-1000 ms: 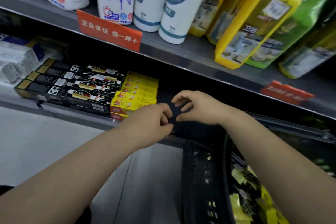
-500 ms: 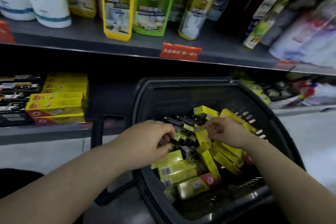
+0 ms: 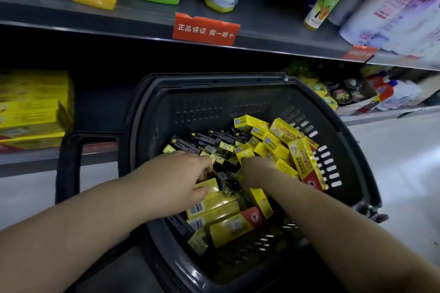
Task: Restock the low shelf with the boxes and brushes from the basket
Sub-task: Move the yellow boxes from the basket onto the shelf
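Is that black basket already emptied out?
No, the black basket holds a heap of yellow boxes and black boxes, and both the left hand and right hand reach into it.

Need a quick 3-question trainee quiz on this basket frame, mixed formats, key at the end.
1. True or false: both hands are down inside the black basket.
2. The yellow boxes heap mostly toward which side of the basket? A) right B) left C) outside it
3. Fill in: the dark packs lie toward the basket's ____ wall, beyond the left hand.

Key: 1 true. 2 A. 3 far. The right hand reaches in among the boxes; whether either hand already grips something cannot be told.
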Demonstrator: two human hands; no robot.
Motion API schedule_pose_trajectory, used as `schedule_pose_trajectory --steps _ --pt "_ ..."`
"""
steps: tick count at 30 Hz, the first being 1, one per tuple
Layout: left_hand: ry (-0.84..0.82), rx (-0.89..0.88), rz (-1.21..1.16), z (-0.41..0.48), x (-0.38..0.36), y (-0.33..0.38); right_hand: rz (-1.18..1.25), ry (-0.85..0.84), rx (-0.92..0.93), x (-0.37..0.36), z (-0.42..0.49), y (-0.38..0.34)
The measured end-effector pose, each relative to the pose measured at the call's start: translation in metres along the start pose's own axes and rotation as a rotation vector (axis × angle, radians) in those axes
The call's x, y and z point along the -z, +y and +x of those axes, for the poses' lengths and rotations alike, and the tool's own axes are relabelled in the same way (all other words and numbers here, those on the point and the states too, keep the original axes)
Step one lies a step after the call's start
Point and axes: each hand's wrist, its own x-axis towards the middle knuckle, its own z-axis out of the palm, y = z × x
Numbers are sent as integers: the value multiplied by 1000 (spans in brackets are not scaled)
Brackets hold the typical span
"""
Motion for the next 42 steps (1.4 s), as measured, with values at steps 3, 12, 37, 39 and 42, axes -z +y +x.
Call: schedule_pose_trajectory --steps 3,12,37,39,42 --pt "-23 100 -63 3 -1 -3 249 203 5 50 -18 17" --pt "51 320 -879 13 0 4 1364 177 317 92 -71 1" --pt "181 550 -1207 24 -1 1 1152 256 66 82 -36 42" --pt "183 544 -1214 25 -1 1 1284 249 109 89 -52 31" --pt "112 529 -1265 25 -1 6 1312 286 126 95 -63 18"
